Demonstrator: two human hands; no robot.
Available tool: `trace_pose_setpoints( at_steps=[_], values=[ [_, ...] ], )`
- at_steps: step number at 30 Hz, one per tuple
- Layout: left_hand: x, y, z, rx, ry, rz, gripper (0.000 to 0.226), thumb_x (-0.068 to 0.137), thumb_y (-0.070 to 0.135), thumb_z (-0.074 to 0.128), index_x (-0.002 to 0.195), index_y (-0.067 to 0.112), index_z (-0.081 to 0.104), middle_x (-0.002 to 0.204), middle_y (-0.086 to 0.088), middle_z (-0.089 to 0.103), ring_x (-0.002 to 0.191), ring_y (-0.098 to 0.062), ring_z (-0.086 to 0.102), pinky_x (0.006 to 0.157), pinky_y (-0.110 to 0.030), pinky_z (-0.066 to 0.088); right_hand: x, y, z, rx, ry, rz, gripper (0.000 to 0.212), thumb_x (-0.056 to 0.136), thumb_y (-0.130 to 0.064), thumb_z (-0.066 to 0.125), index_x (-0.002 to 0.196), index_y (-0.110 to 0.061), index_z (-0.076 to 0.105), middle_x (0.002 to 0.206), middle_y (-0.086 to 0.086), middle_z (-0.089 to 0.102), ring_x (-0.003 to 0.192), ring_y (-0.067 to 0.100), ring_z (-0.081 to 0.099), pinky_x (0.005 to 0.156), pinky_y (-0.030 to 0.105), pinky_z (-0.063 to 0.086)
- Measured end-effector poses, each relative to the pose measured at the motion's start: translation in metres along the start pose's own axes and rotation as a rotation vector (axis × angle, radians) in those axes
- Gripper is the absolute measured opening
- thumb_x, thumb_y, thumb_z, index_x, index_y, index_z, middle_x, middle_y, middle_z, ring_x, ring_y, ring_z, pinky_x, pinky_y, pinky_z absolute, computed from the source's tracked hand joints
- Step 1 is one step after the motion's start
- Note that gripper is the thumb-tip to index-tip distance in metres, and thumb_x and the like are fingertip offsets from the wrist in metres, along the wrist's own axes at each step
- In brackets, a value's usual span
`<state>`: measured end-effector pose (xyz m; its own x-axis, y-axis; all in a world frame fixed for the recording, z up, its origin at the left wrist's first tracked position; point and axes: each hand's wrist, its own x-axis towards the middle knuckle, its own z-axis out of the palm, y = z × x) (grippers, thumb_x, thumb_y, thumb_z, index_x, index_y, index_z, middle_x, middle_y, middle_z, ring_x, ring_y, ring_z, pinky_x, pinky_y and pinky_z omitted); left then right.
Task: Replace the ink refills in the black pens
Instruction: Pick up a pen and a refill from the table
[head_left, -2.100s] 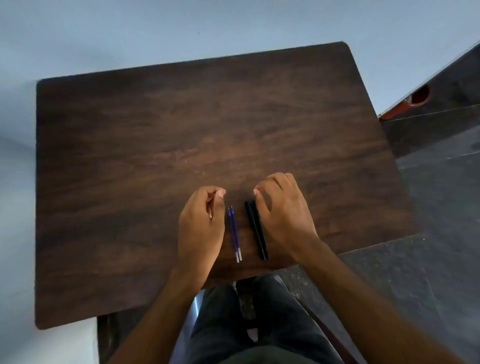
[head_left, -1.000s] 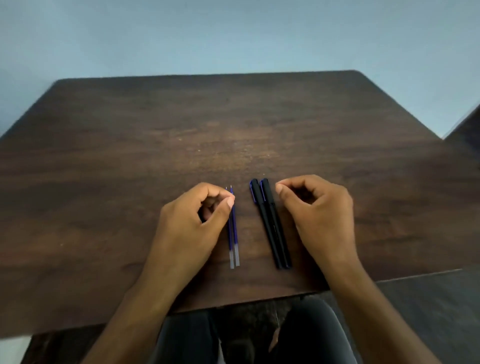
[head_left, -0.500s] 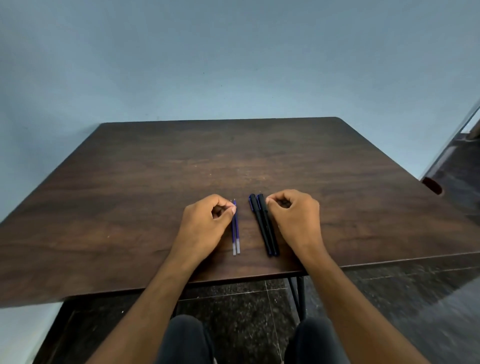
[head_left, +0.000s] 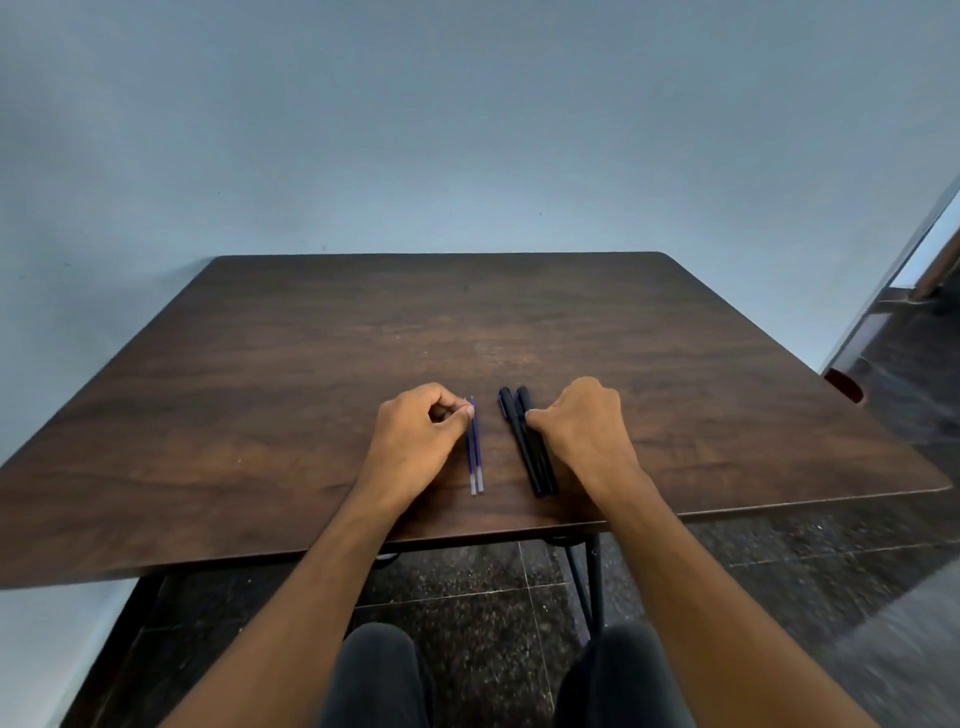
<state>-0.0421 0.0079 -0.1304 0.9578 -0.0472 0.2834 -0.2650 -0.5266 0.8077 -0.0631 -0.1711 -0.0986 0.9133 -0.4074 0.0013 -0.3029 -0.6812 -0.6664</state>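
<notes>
- Black pens (head_left: 527, 440), two: I see them lying side by side and touching on the counter (head_left: 260, 415), near its front edge and a little right of the middle of that edge. Both are capped, with the caps pointing toward the far edge.
- Ink refills (head_left: 475, 452), two: thin blue tubes with clear near ends. They lie side by side just left of the pens, parallel to them, with a bare strip of counter between the two pairs. Their tips point toward the far edge.
- Right hand (head_left: 584, 431): knuckles up and fingers curled under. Its grip rests against the right-hand pen, beside the cap. The hand hides its own fingertips, so I cannot tell whether they clamp the pen or merely touch it.
- Left hand (head_left: 421, 431): fingers curled, with the thumb and forefinger meeting at the refills' far end. I read the grip as pinched on the refills near their tips.
- Counter: dark wood-grain top with rounded corners. Its far edge stands against a pale blue wall (head_left: 467, 130).
- Beneath the front edge: black metal legs (head_left: 595, 577), dark speckled floor tiles (head_left: 493, 597), and my knees in dark trousers (head_left: 379, 675).
</notes>
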Motion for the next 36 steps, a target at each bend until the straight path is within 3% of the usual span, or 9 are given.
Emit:
trace_pose_setpoints(
  at_steps=[7, 11, 15, 20, 24, 28, 32, 36],
  values=[
    [0.0, 0.0, 0.001, -0.023, 0.014, -0.011, 0.008, 0.086, 0.03, 0.074, 0.078, 0.029, 0.074, 0.074, 0.015, 0.071, 0.073, 0.006, 0.063, 0.058, -0.008, 0.043, -0.003, -0.011, -0.004, -0.036, 0.003, 0.035, 0.034, 0.084, -0.018, 0.076, 0.062, -0.008, 0.053, 0.072, 0.008, 0.059, 0.064, 0.025, 0.061, 0.044, 0.025, 0.038],
    [-0.001, 0.0, -0.001, -0.056, 0.017, -0.021, 0.006, 0.086, 0.03, 0.074, 0.08, 0.03, 0.075, 0.077, 0.024, 0.07, 0.074, 0.008, 0.063, 0.058, -0.004, 0.042, -0.002, -0.009, -0.002, -0.019, 0.023, 0.032, 0.036, 0.083, -0.015, 0.076, 0.06, -0.009, 0.05, 0.068, 0.006, 0.054, 0.055, 0.018, 0.052, 0.041, 0.022, 0.032],
    [-0.002, 0.003, -0.002, -0.058, 0.008, -0.01, 0.005, 0.086, 0.032, 0.073, 0.081, 0.033, 0.076, 0.079, 0.026, 0.071, 0.077, 0.008, 0.064, 0.061, -0.007, 0.042, -0.003, -0.008, -0.007, 0.058, 0.012, 0.052, 0.034, 0.08, -0.019, 0.081, 0.06, -0.008, 0.057, 0.068, 0.006, 0.061, 0.054, 0.018, 0.058, 0.04, 0.023, 0.038],
    [-0.004, 0.006, -0.004, -0.068, 0.054, 0.072, 0.005, 0.087, 0.028, 0.074, 0.086, 0.032, 0.077, 0.082, 0.026, 0.073, 0.081, 0.009, 0.066, 0.069, -0.005, 0.047, -0.008, -0.007, -0.015, 0.186, 0.004, -0.004, 0.045, 0.077, -0.019, 0.081, 0.046, -0.01, 0.049, 0.044, -0.001, 0.051, 0.036, 0.01, 0.043, 0.031, 0.018, 0.03],
    [-0.004, 0.013, -0.005, -0.102, 0.125, 0.108, 0.006, 0.089, 0.029, 0.073, 0.088, 0.033, 0.077, 0.081, 0.022, 0.074, 0.081, 0.011, 0.067, 0.072, -0.004, 0.047, -0.013, -0.014, -0.016, 0.266, -0.017, -0.111, 0.035, 0.076, -0.019, 0.078, 0.054, 0.004, 0.062, 0.055, 0.019, 0.067, 0.049, 0.019, 0.057, 0.046, 0.031, 0.047],
    [0.001, 0.03, 0.0, -0.395, 0.083, -0.058, 0.017, 0.09, 0.037, 0.07, 0.089, 0.023, 0.079, 0.082, 0.011, 0.077, 0.077, 0.001, 0.07, 0.066, -0.015, 0.051, -0.016, -0.017, -0.016, 0.567, -0.156, -0.12, 0.014, 0.084, -0.009, 0.078, 0.074, 0.0, 0.073, 0.065, 0.011, 0.076, 0.06, 0.023, 0.076, 0.059, 0.039, 0.065],
    [0.008, 0.047, 0.002, -0.723, -0.004, -0.257, 0.023, 0.085, 0.028, 0.077, 0.083, 0.005, 0.077, 0.072, -0.007, 0.072, 0.069, -0.018, 0.064, 0.07, -0.031, 0.053, -0.021, -0.017, -0.018, 0.753, -0.259, -0.152, 0.009, 0.086, -0.005, 0.077, 0.084, 0.003, 0.072, 0.071, 0.017, 0.077, 0.057, 0.027, 0.072, 0.051, 0.033, 0.059],
    [0.011, 0.051, 0.0, -0.788, -0.005, -0.361, 0.025, 0.081, 0.023, 0.08, 0.089, 0.0, 0.077, 0.071, -0.009, 0.072, 0.065, -0.016, 0.063, 0.079, -0.038, 0.056, -0.017, -0.014, -0.02, 0.759, -0.285, -0.188, 0.008, 0.092, -0.012, 0.074, 0.089, -0.004, 0.076, 0.072, 0.01, 0.077, 0.052, 0.014, 0.063, 0.044, 0.024, 0.049]
  ],
)
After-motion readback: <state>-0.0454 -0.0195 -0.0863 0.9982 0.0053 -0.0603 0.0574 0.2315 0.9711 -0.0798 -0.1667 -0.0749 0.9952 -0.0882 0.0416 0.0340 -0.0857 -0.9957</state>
